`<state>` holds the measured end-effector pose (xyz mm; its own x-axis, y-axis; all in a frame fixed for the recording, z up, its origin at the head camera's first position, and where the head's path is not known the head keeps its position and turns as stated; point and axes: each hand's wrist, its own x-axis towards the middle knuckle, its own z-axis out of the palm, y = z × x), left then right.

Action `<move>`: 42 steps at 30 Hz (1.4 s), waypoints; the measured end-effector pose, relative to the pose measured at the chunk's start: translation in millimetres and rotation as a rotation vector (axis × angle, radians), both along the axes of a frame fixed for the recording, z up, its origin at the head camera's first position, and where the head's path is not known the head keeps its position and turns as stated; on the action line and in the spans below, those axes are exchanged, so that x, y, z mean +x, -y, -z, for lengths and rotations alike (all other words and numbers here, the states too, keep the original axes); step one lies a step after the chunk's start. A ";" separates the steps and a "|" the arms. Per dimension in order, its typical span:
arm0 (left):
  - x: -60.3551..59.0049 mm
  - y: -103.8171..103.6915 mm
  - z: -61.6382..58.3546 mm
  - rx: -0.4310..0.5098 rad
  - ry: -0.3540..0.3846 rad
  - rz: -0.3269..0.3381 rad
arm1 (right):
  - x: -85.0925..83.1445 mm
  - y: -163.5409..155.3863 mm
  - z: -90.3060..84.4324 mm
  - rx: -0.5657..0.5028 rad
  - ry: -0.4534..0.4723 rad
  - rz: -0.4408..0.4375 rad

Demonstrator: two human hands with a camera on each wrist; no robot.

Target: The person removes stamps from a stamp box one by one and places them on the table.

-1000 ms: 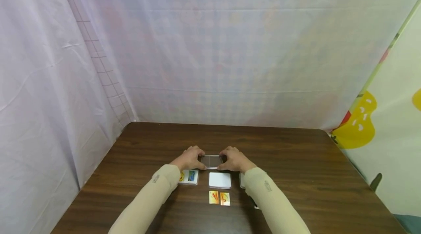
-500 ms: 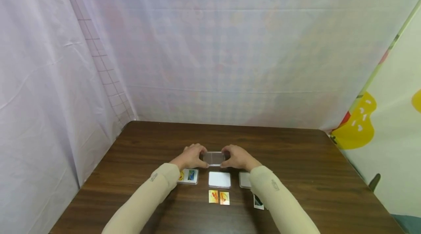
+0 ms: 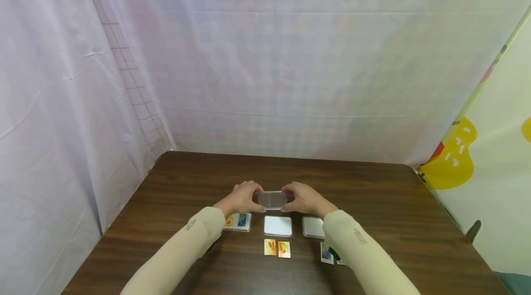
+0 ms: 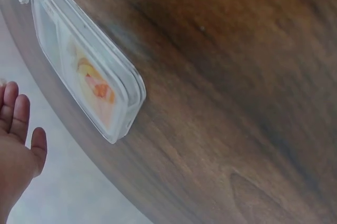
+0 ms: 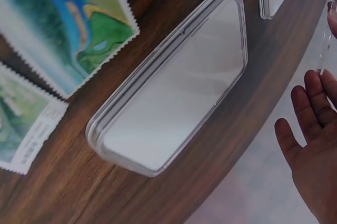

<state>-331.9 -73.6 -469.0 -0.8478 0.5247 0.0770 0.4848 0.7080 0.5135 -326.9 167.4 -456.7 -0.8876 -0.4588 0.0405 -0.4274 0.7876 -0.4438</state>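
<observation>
While white curtains (image 3: 290, 64) back the brown table (image 3: 373, 203), curled hands (image 3: 240, 197) (image 3: 306, 199) grip a clear case (image 3: 272, 200).

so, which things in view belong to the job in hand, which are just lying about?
Likely job:
clear panel, held by left hand and right hand
left case, middle case, right case
orange stamps, blue-green stamps

Likely just setting:
table
white curtain
yellow-patterned cloth
</observation>
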 end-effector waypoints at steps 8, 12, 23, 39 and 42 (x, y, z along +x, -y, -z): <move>7.6 -6.1 -2.2 -0.024 -0.015 0.040 | 6.2 -13.3 1.5 0.023 -0.054 -0.078; 10.1 -8.0 0.6 -0.047 -0.025 0.057 | 10.5 -17.3 4.6 0.024 -0.042 -0.078; 22.1 -13.0 5.1 -0.092 -0.080 0.092 | 28.4 -22.3 10.3 0.031 -0.036 -0.090; 33.3 -14.4 11.7 -0.143 -0.058 0.128 | 44.9 -20.9 20.0 0.062 -0.018 -0.063; 34.7 -15.3 13.1 -0.154 -0.073 0.131 | 46.0 -21.0 21.1 0.064 -0.024 -0.073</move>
